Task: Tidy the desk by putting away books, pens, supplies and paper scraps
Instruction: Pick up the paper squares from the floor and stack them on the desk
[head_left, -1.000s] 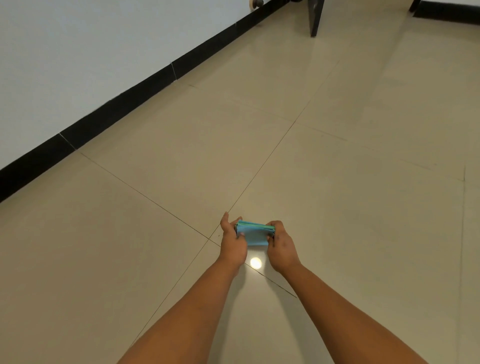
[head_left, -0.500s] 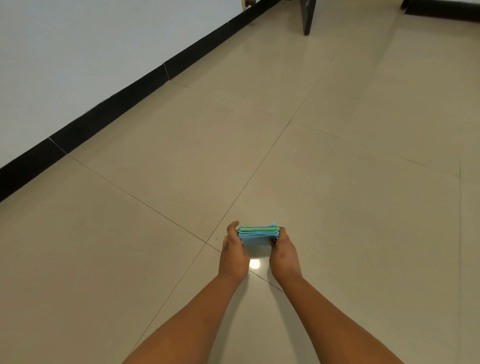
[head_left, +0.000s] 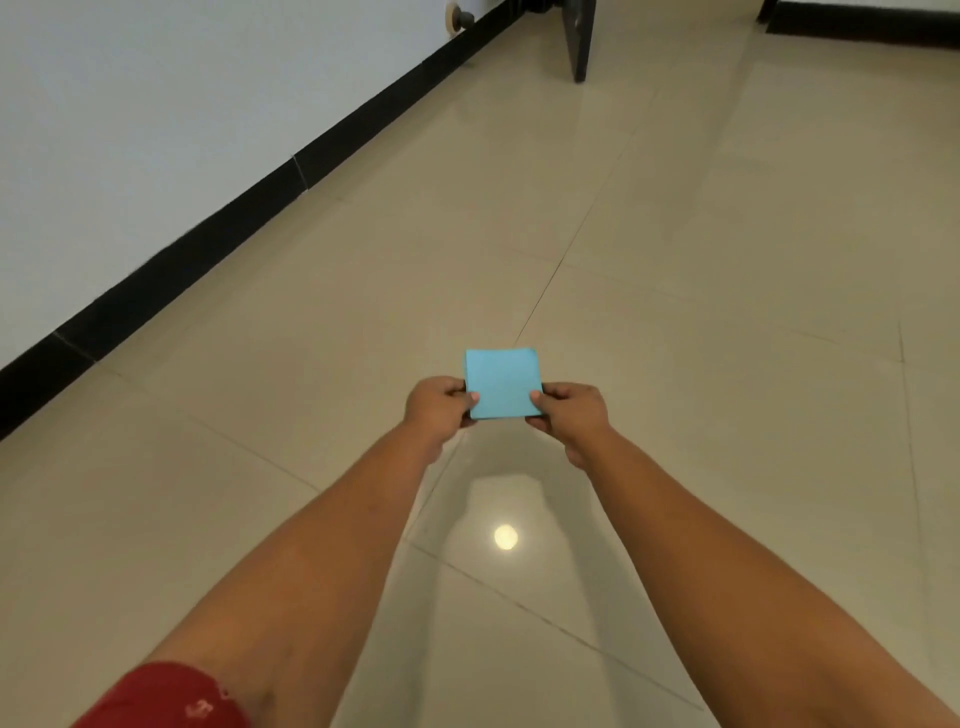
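- Pinched between both thumbs and fingers: left hand (head_left: 439, 408) on the left edge, right hand (head_left: 571, 413) on the right edge of a blue paper pad (head_left: 501, 383), held out in mid-air over the floor (head_left: 727, 260).
- Probably light, floppy, loose sheets liable to fan out, so best gripped by opposite edges.
- Loads of room; only a wall (head_left: 156, 104) left, dark furniture leg (head_left: 581, 39) far ahead.

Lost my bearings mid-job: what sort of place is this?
Probably an indoor room in a home or office: glossy beige tiled floor, white wall with black skirting, a dark furniture leg. No desk in view. Both hands hold a blue paper pad.
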